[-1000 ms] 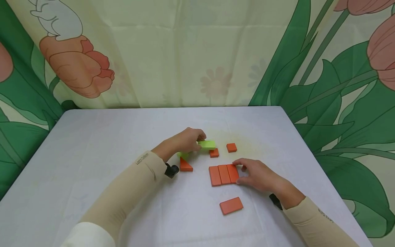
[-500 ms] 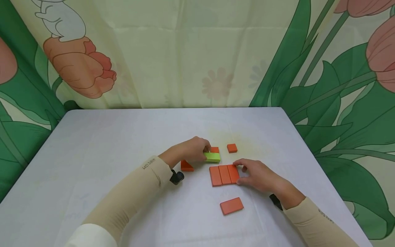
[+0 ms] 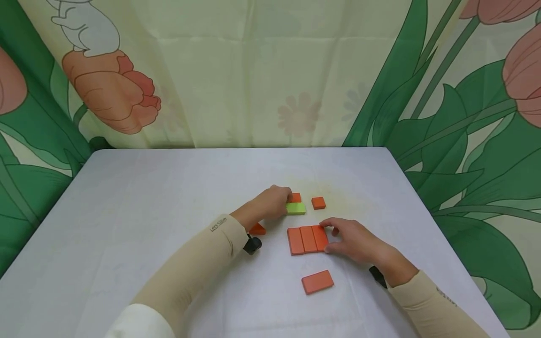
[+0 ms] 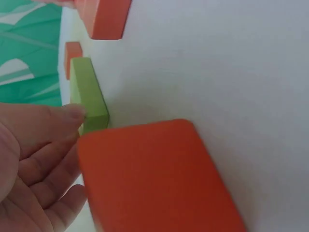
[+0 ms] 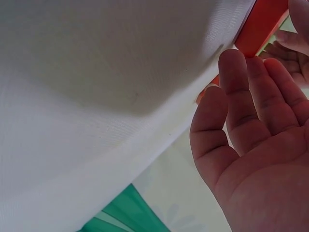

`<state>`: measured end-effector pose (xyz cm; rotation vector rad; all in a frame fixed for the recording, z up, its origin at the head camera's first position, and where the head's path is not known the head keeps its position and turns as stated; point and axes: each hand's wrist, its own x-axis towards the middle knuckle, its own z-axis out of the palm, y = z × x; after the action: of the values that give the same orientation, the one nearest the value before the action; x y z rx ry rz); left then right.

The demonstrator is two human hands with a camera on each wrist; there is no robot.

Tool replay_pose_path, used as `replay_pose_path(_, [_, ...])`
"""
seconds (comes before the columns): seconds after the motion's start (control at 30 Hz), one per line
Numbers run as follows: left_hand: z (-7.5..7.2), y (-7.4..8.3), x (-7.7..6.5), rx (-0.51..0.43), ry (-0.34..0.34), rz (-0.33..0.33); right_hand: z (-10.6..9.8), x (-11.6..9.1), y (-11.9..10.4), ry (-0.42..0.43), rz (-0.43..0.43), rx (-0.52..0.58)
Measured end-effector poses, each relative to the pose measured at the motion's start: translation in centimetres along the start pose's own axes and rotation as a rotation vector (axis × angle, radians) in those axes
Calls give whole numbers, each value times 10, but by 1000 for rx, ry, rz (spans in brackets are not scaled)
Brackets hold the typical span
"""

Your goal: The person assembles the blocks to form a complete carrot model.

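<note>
My left hand (image 3: 272,203) pinches a green rectangular block (image 3: 296,209) between thumb and fingers; the left wrist view shows the thumb on the end of the green block (image 4: 89,94). Right behind that block, a small orange block (image 3: 297,197) is partly covered by the fingers. In front of the wrist lies an orange triangular block (image 3: 258,229), mostly hidden in the head view. My right hand (image 3: 352,239) holds the right end of a row of 3 orange rectangular blocks (image 3: 308,240), index finger at the far edge, thumb at the near one.
Another small orange block (image 3: 319,203) lies to the right of the green one. Nearer the person is a separate orange rectangular block (image 3: 317,282). Everything lies on a white-covered table (image 3: 169,188), with a patterned curtain (image 3: 211,84) behind it.
The left hand has brought the green block to the right and lower, in front of the small orange block, which has shifted back slightly. The right hand has stayed still.
</note>
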<state>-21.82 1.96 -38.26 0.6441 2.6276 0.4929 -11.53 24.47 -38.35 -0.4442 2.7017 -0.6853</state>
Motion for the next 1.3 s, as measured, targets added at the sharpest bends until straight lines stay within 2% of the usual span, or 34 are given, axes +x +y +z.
replay_pose_path(0.13, [1,3,-3,-60,17,-3,-1,-1,2,0,-3,-2])
replay_pose_path(0.27, [6,8,-6,-70,5,13,-1,-1,3,-2,-9,6])
replay_pose_path(0.5, [12,13,-13,-74,-19,88,1,-1,1,8,-2,10])
replay_pose_path(0.7, [14,16,-18,-106,-29,80,2,-1,2,15,-19,5])
replay_pose_path(1.0, [12,17,-23,-82,-35,102,2,-1,1,22,-21,5])
replay_pose_path(1.3, [14,17,-22,-87,-44,106,2,-2,-1,20,-18,10])
